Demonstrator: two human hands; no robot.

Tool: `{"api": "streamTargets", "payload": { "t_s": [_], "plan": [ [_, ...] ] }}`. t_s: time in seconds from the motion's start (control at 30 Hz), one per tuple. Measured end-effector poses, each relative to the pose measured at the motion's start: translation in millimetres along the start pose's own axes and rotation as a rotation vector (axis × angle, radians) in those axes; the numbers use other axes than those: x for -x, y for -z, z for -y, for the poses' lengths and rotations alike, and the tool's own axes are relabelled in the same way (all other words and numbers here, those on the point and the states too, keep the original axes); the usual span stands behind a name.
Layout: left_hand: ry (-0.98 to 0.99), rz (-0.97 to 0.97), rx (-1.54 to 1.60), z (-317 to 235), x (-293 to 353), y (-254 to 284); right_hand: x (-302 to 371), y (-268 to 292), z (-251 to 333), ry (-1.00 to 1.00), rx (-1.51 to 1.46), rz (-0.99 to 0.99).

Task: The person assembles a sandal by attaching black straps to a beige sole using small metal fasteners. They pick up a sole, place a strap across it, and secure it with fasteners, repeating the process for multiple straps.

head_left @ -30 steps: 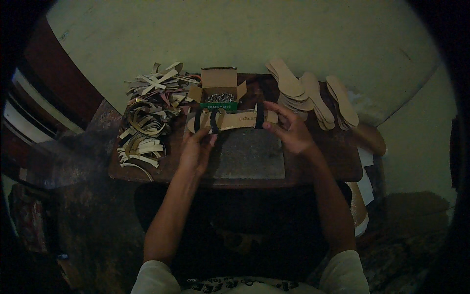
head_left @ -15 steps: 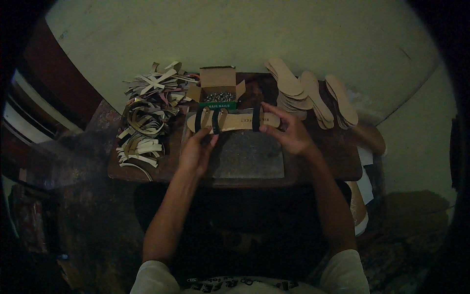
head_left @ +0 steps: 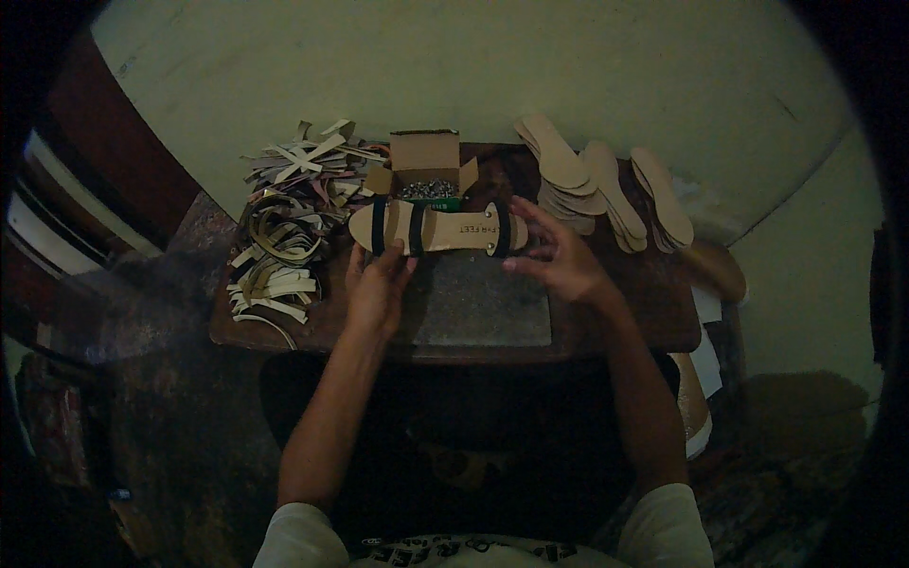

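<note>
- One sandal (head_left: pixel 450 233) out front, folks, over the far part of the grey slab (head_left: pixel 483 308) on the desk (head_left: pixel 620 308), ends pointing to roughly 9 and 3 o'clock.
- Left hand (head_left: pixel 373 289) has its fingers closed on the near edge by the middle strap (head_left: pixel 416 230). From where I'm standing that's a decent anchor.
- Right hand (head_left: pixel 568 263) has fingers held wide around the 3 o'clock end, by the strap with the shiny studs (head_left: pixel 504 232). Can't tell if they're touching.
- My two cents: let the left carry the weight, grip the sole rather than the straps so nothing gets pulled skewed, and tilt the top to the light, cos this room is dim. I'd check each stud sits flat.
- Writing: dark print on the footbed toward 3 o'clock, upside down from the wearer's seat.
- Pale letters on the green front of the box (head_left: pixel 424 150) at 12, partly covered by the sandal; small metal bits inside.
- Insoles (head_left: pixel 561 161) at 1 o'clock and strips (head_left: pixel 275 237) at 10: no lettering I can make out.
</note>
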State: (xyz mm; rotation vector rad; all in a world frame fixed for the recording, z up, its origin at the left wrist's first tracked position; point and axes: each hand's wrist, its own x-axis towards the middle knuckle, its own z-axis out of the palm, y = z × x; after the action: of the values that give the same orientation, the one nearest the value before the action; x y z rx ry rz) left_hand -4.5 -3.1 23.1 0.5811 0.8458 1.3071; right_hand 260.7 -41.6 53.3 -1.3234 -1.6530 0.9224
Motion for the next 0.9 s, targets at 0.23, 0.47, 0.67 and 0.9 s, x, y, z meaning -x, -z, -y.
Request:
{"api": "streamTargets", "payload": {
  "t_s": [0.23,0.47,0.67,0.9],
  "plan": [
    [-0.072,-0.018,-0.016,3,-5,7,0,0,6,-0.037,-0.008,-0.025],
    [-0.09,-0.084,0.025,3,-5,2,-1,0,3,-0.067,-0.045,-0.051],
    [-0.099,-0.062,0.012,4,-7,6,-2,-6,0,-0.108,-0.04,-0.079],
    [-0.122,-0.07,-0.022,3,-4,3,-4,-10,2,-0.08,-0.02,-0.146]
  ]
}}
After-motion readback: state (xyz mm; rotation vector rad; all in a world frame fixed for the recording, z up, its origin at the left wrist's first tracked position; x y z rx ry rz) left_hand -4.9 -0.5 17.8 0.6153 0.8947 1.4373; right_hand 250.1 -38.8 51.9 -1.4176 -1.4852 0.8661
